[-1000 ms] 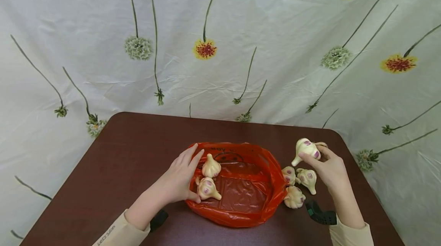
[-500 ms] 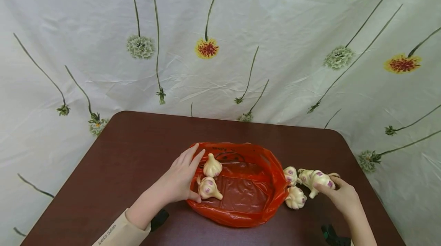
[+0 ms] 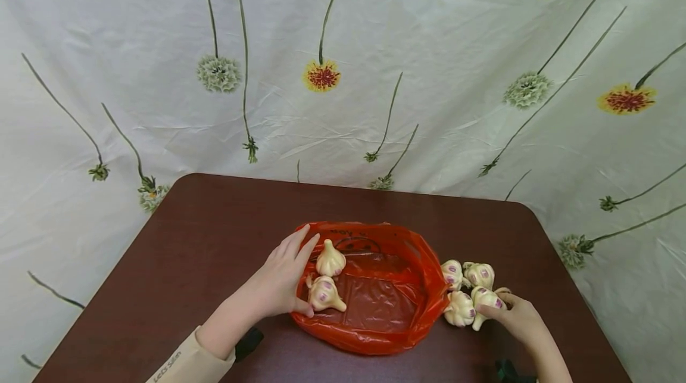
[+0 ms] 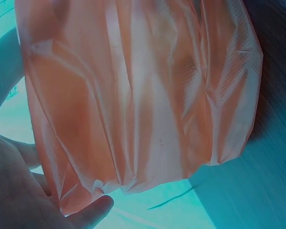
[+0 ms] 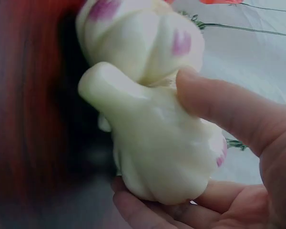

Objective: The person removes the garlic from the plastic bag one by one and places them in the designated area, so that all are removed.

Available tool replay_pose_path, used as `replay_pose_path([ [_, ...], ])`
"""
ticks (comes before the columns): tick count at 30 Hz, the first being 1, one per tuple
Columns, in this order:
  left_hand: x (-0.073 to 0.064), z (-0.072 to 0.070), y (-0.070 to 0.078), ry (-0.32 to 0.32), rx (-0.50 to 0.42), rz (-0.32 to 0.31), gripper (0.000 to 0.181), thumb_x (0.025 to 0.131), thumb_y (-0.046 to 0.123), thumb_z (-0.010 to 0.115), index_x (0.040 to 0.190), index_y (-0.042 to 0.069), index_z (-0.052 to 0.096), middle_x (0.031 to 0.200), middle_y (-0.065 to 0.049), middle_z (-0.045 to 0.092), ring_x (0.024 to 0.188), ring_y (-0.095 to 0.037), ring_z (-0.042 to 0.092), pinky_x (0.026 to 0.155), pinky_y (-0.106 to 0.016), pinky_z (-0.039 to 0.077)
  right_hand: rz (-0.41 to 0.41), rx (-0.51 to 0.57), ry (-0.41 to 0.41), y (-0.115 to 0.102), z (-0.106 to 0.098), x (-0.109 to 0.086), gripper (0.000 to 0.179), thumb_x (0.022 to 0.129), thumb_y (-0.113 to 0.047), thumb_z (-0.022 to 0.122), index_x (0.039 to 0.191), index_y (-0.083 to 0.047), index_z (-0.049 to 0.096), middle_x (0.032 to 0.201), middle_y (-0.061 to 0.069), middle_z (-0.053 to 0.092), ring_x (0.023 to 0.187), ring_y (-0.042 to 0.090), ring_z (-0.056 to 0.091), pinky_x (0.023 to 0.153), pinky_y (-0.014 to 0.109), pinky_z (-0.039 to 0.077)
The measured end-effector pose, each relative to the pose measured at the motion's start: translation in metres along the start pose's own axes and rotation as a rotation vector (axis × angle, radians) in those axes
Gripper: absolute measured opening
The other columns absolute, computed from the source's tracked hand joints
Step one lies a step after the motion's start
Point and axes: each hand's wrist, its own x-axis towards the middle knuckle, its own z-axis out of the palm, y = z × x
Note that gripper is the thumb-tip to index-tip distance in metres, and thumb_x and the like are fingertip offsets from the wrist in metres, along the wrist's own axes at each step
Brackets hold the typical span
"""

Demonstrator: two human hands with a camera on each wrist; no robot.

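- A dark reddish-brown desk (image 3: pixel 241 210) with rounded far corners
- A pale, creased cloth (image 3: pixel 455 25) behind it
- Long-stemmed printed flowers (image 3: pixel 321 75) on the cloth, some yellow and red

The head view looks forward and down from the near side of the surface (image 3: pixel 241 210), far enough back to take in the bag (image 3: pixel 375 341), the left grip (image 3: pixel 278 282), the right grip (image 3: pixel 521 318) and the cloth (image 3: pixel 429 31) behind. The left wrist view faces the bag's outside from close up, tilted, with surface at right and cloth low. The right wrist view, rolled sideways with the surface at left, looks closely at the right grip and its bulb (image 5: pixel 157 143). Head and left wrist share the bag and left grip; head and right wrist, that bulb and right grip; all 3, surface and cloth
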Motion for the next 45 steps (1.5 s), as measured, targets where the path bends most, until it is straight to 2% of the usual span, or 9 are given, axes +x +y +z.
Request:
replay_pose_path([
  [4,-0.001,0.001,0.000,-0.003,-0.003,-0.003,0.127,0.052,0.038,0.097,0.150,-0.005,0.029,0.157,-0.029,0.022,0.141,-0.048,0.027,0.107,-0.066,0.034,0.000,0.001,0.026,0.002,0.005,-0.001,0.056,0.085,-0.041,0.070,0.113,0.007,0.063,0.109,0.029,0.064,0.098,0.036,0.061,0.082,0.044,0.050],
  [6,-0.001,0.001,0.000,-0.004,-0.009,-0.006,0.127,0.052,0.038,0.097,0.151,-0.004,0.029,0.157,-0.029,0.022,0.141,-0.048,0.027,0.107,-0.065,0.034,-0.006,-0.003,0.037,0.004,0.007,-0.002,0.056,0.085,-0.041,0.070,0.112,0.008,0.064,0.108,0.028,0.064,0.098,0.035,0.061,0.082,0.044,0.050],
  [12,-0.001,0.001,-0.001,0.006,-0.009,0.006,0.126,0.052,0.037,0.097,0.150,-0.005,0.029,0.157,-0.029,0.023,0.141,-0.048,0.028,0.107,-0.065,0.034,0.018,-0.008,0.009,0.006,0.011,-0.002,0.077,0.088,-0.046,0.067,0.128,0.018,0.052,0.134,0.041,0.048,0.122,0.055,0.049,0.094,0.057,0.047],
  [16,-0.002,0.000,0.000,0.016,0.001,0.018,0.127,0.052,0.037,0.098,0.150,-0.005,0.030,0.156,-0.029,0.023,0.140,-0.049,0.028,0.106,-0.065,0.035,0.055,-0.006,-0.021,0.004,0.008,-0.004,0.084,0.089,-0.051,0.065,0.132,0.019,0.048,0.138,0.041,0.043,0.125,0.056,0.045,0.094,0.058,0.047],
  [22,-0.002,0.000,-0.001,0.018,0.007,0.021,0.127,0.051,0.037,0.098,0.150,-0.005,0.030,0.157,-0.029,0.023,0.141,-0.048,0.028,0.107,-0.064,0.035,0.098,0.022,-0.006,-0.011,-0.006,-0.011,0.088,0.090,-0.055,0.062,0.138,0.016,0.043,0.139,0.035,0.048,0.127,0.054,0.044,0.093,0.058,0.047],
  [27,-0.002,-0.001,0.000,0.017,0.004,0.024,0.127,0.052,0.036,0.098,0.150,-0.005,0.030,0.157,-0.029,0.023,0.141,-0.048,0.028,0.106,-0.065,0.036,0.065,0.018,0.033,-0.036,-0.017,-0.018,0.086,0.092,-0.051,0.062,0.143,0.013,0.036,0.141,0.036,0.044,0.128,0.052,0.045,0.092,0.056,0.049],
  [33,-0.003,-0.002,0.000,0.016,-0.003,0.030,0.127,0.052,0.037,0.098,0.150,-0.006,0.029,0.157,-0.029,0.022,0.141,-0.048,0.028,0.107,-0.065,0.035,-0.023,0.031,0.069,-0.078,-0.022,-0.028,0.082,0.092,-0.050,0.063,0.146,0.006,0.038,0.146,0.033,0.042,0.129,0.050,0.047,0.091,0.052,0.052],
  [39,-0.003,-0.002,0.000,0.016,0.001,0.022,0.127,0.052,0.038,0.097,0.150,-0.005,0.030,0.157,-0.029,0.022,0.141,-0.048,0.028,0.107,-0.065,0.035,-0.190,0.095,0.092,-0.130,-0.014,-0.033,0.073,0.091,-0.046,0.067,0.145,-0.001,0.045,0.145,0.029,0.047,0.128,0.046,0.051,0.098,0.052,0.050],
  [45,-0.002,-0.001,0.001,0.007,-0.020,0.018,0.126,0.053,0.038,0.097,0.150,-0.005,0.029,0.157,-0.029,0.022,0.141,-0.049,0.027,0.108,-0.065,0.033,-0.287,0.162,0.076,-0.173,0.003,-0.025,0.065,0.089,-0.037,0.073,0.141,-0.005,0.052,0.140,0.023,0.054,0.127,0.040,0.055,0.099,0.050,0.050],
])
